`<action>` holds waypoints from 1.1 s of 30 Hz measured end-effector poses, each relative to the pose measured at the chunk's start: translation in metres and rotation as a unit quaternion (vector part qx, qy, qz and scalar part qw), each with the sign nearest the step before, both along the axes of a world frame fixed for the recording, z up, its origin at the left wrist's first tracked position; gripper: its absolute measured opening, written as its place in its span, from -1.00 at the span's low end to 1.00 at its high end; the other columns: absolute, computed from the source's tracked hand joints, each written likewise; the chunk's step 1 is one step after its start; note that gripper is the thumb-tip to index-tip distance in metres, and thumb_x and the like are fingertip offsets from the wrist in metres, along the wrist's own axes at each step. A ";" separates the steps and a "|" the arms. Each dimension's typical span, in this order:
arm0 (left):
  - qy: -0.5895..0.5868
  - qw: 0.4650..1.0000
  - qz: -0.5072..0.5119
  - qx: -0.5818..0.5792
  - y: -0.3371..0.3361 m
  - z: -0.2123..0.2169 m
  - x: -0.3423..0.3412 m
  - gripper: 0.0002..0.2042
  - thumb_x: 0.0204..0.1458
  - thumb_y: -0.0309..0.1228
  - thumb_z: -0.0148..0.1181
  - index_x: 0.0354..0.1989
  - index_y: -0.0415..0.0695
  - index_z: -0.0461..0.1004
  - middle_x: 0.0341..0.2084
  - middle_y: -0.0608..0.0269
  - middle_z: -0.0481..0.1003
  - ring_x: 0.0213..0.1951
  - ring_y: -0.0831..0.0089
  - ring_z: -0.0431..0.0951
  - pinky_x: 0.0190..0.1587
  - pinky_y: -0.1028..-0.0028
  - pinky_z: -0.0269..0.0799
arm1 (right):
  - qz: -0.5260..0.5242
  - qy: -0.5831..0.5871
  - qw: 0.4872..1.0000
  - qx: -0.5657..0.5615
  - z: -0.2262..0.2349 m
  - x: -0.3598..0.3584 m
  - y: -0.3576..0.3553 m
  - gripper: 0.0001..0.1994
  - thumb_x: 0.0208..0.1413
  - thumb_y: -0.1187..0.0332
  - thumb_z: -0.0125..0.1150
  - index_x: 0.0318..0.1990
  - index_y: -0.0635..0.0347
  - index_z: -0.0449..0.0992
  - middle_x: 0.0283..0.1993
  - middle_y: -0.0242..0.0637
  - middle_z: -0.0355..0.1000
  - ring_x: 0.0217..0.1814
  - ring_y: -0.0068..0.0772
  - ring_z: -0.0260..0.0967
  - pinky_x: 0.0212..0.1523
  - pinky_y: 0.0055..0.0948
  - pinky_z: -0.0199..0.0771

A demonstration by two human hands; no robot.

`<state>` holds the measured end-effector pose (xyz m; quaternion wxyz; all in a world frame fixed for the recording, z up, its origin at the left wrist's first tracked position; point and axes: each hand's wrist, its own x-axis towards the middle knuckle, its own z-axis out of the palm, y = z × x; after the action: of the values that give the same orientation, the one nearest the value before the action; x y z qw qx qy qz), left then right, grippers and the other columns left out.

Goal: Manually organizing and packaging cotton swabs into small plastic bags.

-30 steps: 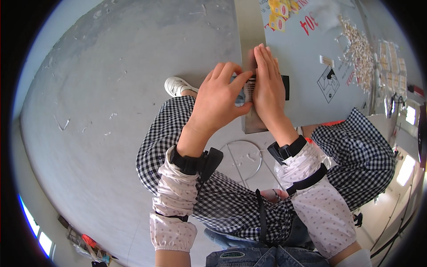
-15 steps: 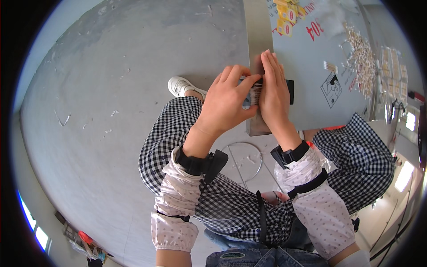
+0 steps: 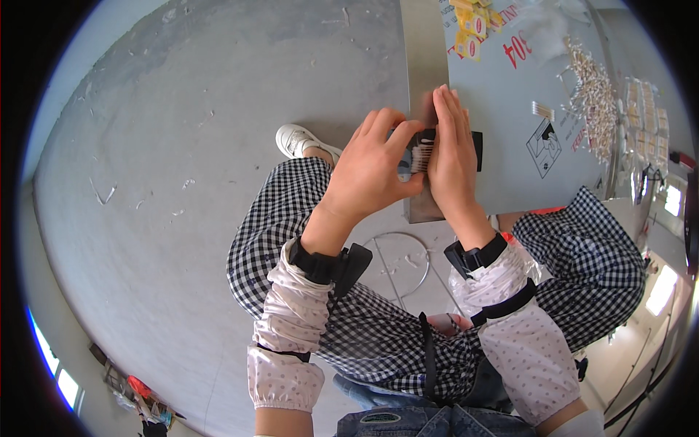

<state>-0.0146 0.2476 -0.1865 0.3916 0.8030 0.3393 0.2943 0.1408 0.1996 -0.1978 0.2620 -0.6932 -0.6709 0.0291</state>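
Note:
A small bundle of cotton swabs lies between my two hands, over the metal edge of the table. My left hand curls round its left side, thumb below and index finger above; something bluish and clear shows beside the palm. My right hand is held on edge with its fingers straight and together, its palm against the swabs' other ends. Beneath and beyond the right hand a black block juts out on the table. How the swabs are held inside the left hand is partly hidden.
The table has printed grey sheeting. On it are yellow packets, a large heap of loose cotton swabs and a short row of swabs. Clear packs lie at the far right. White scraps litter the floor.
My right hand has shifted slightly right, and the gap between the hands is a little wider. More of the swabs shows. The left hand has hardly moved.

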 end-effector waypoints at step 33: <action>-0.038 0.987 0.046 -0.148 0.014 -0.005 -0.008 -0.49 -0.20 -0.33 0.46 -0.01 -0.19 0.50 -0.22 0.06 0.51 -0.19 0.18 0.53 -0.14 0.30 0.47 | 0.009 0.178 0.983 0.042 0.003 -0.003 0.008 -0.55 0.30 0.59 -0.17 0.35 0.28 0.18 0.42 -0.07 0.16 0.49 -0.02 0.04 0.44 -0.14 0.06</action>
<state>-0.0226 0.2616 -0.1914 0.5045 0.7080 0.4008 0.2891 0.1382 0.2077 -0.1946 0.4062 -0.6594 -0.6200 0.1260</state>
